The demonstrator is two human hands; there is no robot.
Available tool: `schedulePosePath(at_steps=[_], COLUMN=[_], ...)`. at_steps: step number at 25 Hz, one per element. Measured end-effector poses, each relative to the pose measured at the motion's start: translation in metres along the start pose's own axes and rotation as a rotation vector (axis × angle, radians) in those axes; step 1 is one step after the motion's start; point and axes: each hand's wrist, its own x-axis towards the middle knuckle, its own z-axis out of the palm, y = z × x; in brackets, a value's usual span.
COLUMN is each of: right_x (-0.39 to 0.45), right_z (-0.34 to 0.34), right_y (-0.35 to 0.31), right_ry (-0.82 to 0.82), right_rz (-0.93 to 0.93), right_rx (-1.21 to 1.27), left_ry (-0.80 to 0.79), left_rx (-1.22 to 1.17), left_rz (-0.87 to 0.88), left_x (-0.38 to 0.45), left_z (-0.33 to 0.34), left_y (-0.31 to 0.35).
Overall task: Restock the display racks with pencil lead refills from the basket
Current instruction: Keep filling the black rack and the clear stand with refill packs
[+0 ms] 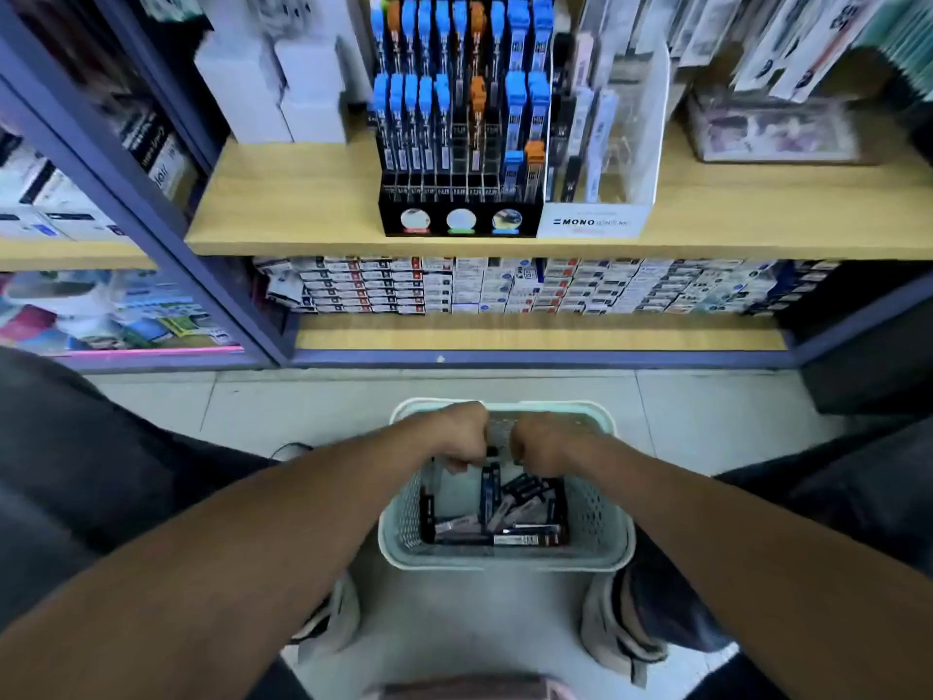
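Observation:
A pale green perforated basket (611, 527) stands on the floor between my feet. Several dark pencil lead refill packs (510, 507) lie loose in its bottom. My left hand (462, 439) and my right hand (542, 447) both reach down into the basket's far half, fingers curled, knuckles close together. What the fingers hold is hidden from the camera. On the wooden shelf above stands a black display rack (459, 219) holding refill tubes with blue and orange caps; several slots in its front rows are bare.
A clear Mono display stand (593, 222) sits just right of the rack. White boxes (272, 93) stand to the rack's left. The lower shelf (530, 338) carries rows of small cartons. A purple shelf post (166, 234) runs down the left. My knees flank the basket.

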Motion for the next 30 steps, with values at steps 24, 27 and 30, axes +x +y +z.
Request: schedulePosePath(at_steps=[24,27,30], right_x=[0.055,0.056,0.054], right_z=[0.122,0.123,0.129], right_y=[0.020,0.022,0.024], right_ry=[-0.079,-0.092,-0.025], right_rz=[-0.244,-0.264,-0.266], right_rx=[-0.327,-0.411,-0.449], left_ry=[-0.317,-0.193,-0.100], left_rx=[0.346,0.380,0.468], left_rz=[0.049,0.100,0.189], left_x=[0.066,0.060,0.055], left_z=[0.126,0.133,0.142], left_y=[-0.056,-0.055,-0.056])
